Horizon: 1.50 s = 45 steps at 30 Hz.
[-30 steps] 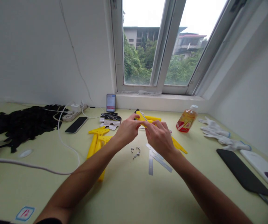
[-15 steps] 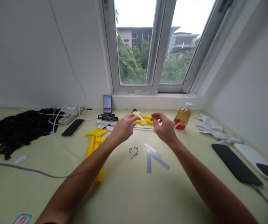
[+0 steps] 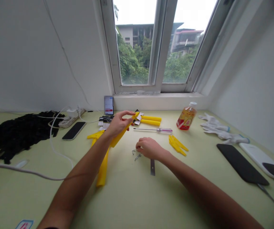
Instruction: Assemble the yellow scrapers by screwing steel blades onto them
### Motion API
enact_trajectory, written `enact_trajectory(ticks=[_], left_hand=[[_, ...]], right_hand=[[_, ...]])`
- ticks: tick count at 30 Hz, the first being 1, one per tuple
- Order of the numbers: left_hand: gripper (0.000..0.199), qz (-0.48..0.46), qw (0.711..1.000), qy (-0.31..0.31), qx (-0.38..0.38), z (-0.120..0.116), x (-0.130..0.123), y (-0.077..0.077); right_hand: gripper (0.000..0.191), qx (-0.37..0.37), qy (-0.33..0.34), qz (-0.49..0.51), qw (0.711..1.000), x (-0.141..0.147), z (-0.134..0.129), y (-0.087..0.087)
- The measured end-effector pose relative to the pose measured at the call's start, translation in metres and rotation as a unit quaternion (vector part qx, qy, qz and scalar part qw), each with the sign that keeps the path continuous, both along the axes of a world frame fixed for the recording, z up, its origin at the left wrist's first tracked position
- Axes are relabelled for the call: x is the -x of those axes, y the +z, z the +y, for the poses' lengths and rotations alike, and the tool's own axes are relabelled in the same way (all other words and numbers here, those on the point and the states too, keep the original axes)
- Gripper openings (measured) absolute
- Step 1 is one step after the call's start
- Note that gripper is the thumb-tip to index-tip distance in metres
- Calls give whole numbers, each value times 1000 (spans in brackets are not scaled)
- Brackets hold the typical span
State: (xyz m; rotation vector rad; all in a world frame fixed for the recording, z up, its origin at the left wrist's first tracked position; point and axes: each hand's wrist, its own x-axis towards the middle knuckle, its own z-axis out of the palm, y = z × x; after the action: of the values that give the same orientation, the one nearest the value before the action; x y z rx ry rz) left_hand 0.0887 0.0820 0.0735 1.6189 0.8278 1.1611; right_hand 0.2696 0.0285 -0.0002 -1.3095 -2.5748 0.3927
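Between right hand (image 3: 150, 148) and drink bottle (image 3: 186, 117), a clear-handled screwdriver (image 3: 163, 130) crosswise.

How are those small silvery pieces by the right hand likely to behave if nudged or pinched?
The small silvery pieces may scatter if nudged, since they lie loose on the table. Each is probably light, being tiny beside the right hand. Their metallic shine suggests they'd stay stiff when pinched.

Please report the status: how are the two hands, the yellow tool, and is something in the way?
Left hand holding yellow tool. Right hand at small metal parts, fingertip grip unclear. Right hand partly covers metal strip.
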Motion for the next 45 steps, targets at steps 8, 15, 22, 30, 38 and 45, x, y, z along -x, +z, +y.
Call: enact_trajectory(ticks=[8, 15, 22, 30, 38, 45], left_hand=[[31, -175, 968, -118, 134, 0, 0, -4], [31, -221, 944, -168, 175, -8, -14, -11], [31, -218, 938, -196, 184, -24, -27, -11], [32, -189, 943, -210, 175, -32, -31, -8], [32, -193, 943, -205, 175, -34, -33, -6], [31, -198, 939, -218, 177, -36, -35, -8]], right_hand=[[9, -30, -48, 62, 996, -1, 0, 15], [10, -148, -83, 352, 920, -26, -13, 74], [14, -99, -69, 488, 864, -29, -13, 76], [8, -137, -97, 477, 863, -27, -11, 75], [3, -163, -92, 493, 850, -23, -13, 73], [5, -173, -102, 479, 855, -25, -14, 74]])
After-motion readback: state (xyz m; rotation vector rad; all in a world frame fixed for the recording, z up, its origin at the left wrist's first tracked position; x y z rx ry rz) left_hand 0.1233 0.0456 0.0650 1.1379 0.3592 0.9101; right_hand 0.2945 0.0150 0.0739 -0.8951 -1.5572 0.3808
